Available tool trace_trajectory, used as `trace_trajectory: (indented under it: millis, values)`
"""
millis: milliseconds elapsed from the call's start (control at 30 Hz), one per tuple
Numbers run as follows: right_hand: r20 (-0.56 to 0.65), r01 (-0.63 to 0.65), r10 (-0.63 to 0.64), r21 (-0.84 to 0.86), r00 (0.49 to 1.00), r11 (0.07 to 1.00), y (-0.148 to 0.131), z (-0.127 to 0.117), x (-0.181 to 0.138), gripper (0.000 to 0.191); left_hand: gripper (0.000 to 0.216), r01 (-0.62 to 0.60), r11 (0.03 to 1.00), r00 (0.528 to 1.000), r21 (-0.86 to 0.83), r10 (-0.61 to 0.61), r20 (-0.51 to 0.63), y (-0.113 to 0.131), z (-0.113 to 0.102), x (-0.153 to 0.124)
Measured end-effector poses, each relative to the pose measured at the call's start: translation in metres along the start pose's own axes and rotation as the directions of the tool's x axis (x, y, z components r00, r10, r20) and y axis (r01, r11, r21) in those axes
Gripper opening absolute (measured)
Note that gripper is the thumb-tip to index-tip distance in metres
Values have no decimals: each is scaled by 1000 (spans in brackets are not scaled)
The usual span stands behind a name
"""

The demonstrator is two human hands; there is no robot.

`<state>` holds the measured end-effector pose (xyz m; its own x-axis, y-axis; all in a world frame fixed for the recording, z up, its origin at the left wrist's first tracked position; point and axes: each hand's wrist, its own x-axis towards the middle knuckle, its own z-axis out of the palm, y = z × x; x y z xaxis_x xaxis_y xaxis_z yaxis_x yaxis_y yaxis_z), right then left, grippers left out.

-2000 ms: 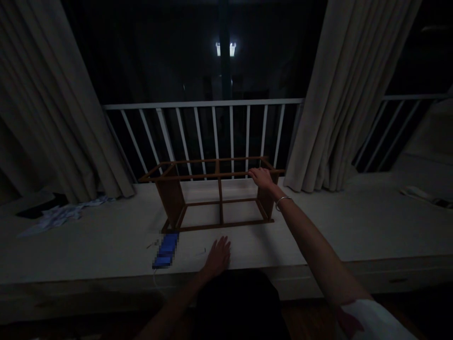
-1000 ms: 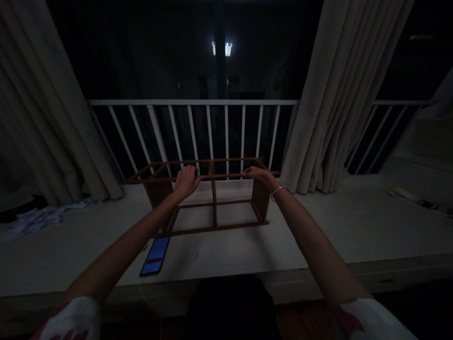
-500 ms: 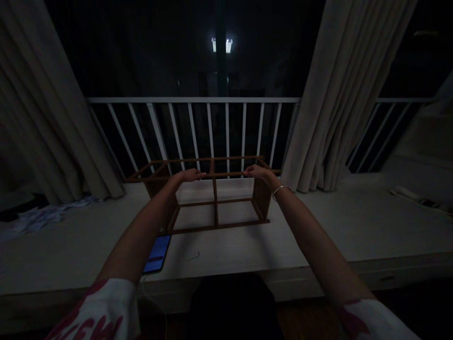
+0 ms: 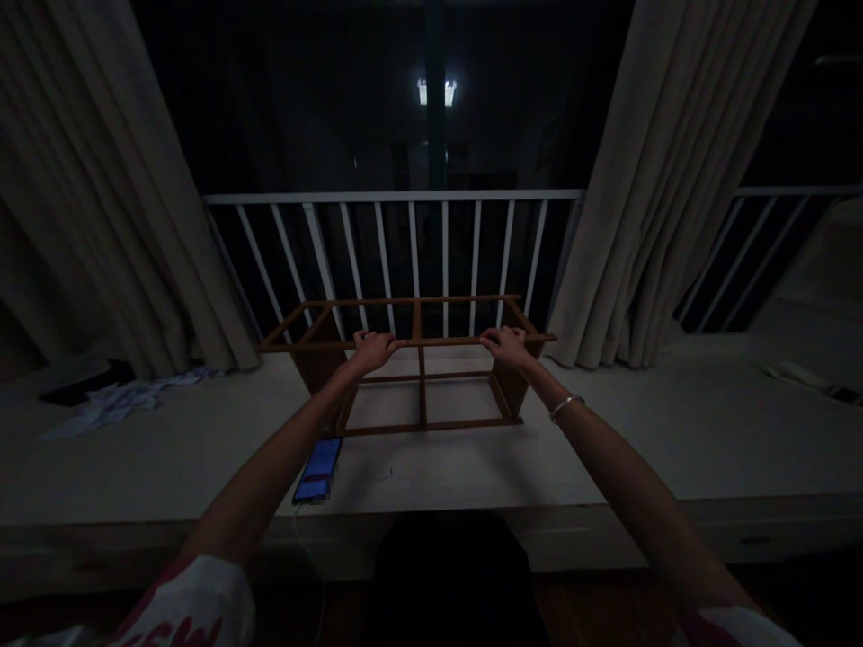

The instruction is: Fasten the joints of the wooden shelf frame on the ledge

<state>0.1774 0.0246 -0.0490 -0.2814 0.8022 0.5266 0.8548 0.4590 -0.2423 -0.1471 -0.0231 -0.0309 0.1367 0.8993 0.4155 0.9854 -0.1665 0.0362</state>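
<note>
Left hand (image 4: pixel 375 350), right hand (image 4: pixel 507 347), gripping divided wooden rack (image 4: pixel 419 341)

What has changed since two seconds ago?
The left hand has moved up and forward from the white ledge and taken hold of the near top bar of the wooden frame. The right hand is still on that bar; the phone still lies by the frame.

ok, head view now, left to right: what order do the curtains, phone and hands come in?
Left curtain, phone, left hand, right hand, right curtain.
</note>
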Motion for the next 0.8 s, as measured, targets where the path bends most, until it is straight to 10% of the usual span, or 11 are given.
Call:
trace_trajectory:
  millis: [400, 800]
  values:
    - [-100, 36, -37, -6, 994, 999, -38, -17, -143, 30, 33, -25, 999, 976, -33, 18, -219, 48, -6, -135]
    - [-26, -22, 26, 142, 999, 990, -1, 49, -210, 24, 31, 23, 978, 982, -205, -61, -177, 74, 85, -190]
